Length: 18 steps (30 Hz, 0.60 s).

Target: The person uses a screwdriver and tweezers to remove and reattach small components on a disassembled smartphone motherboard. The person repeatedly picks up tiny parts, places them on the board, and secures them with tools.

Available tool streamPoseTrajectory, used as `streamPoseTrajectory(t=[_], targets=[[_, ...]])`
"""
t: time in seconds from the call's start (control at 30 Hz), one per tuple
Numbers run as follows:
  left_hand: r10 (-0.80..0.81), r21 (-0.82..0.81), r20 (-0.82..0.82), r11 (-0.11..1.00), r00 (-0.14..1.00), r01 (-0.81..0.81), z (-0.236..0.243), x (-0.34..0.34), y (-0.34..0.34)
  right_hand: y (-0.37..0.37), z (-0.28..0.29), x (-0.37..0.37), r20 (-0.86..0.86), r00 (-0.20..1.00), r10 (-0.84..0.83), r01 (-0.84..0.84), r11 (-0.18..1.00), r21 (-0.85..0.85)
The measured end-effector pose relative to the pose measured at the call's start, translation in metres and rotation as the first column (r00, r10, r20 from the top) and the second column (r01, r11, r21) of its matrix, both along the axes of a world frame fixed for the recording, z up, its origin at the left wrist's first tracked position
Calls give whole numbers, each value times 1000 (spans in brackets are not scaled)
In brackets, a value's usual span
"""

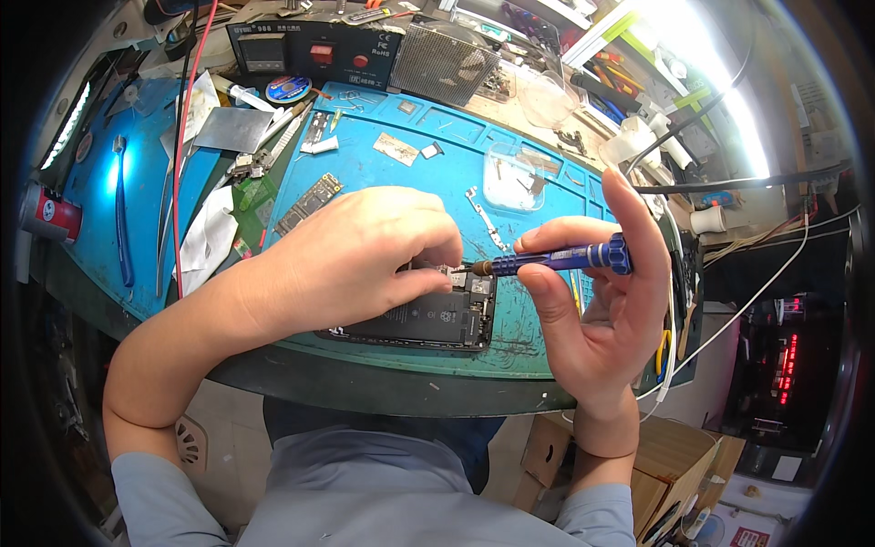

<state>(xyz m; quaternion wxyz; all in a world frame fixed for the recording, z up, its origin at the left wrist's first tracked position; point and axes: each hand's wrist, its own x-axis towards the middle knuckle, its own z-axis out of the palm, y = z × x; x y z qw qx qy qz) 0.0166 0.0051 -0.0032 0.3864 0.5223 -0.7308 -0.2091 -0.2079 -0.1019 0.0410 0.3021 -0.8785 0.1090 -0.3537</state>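
An opened phone (401, 321) lies on the blue mat, its dark battery and inner parts showing. My right hand (606, 319) grips a blue precision screwdriver (556, 262) between thumb and fingers, with a finger along its butt end. The screwdriver is nearly level, its tip pointing left over the phone's upper edge. My left hand (374, 251) reaches across the phone, thumb and fingers pinched together right by that tip. Whatever sits between those fingertips is too small and too hidden to make out. The left hand covers part of the phone.
On the blue mat (365, 128) lie a circuit board (310, 202), a clear plastic box (513, 178) with small parts, and a thin metal bracket (486, 219). A black power unit (310, 53) stands at the back. Left are a blue toothbrush (122, 219) and a red cable (182, 137).
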Motion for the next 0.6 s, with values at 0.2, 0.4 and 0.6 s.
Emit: streamPoseTrajectory(t=[0.2, 0.4, 0.6], targets=[[55, -12, 48, 998, 997, -54, 9, 5, 0, -1, 0, -1, -4, 1000, -3, 3, 1000, -1], [8, -36, 69, 999, 998, -6, 23, 17, 2, 2, 6, 13, -32, 998, 44, -47, 995, -91], [-50, 47, 103, 998, 993, 45, 21, 25, 10, 8, 7, 32, -59, 990, 125, -134, 977, -168]])
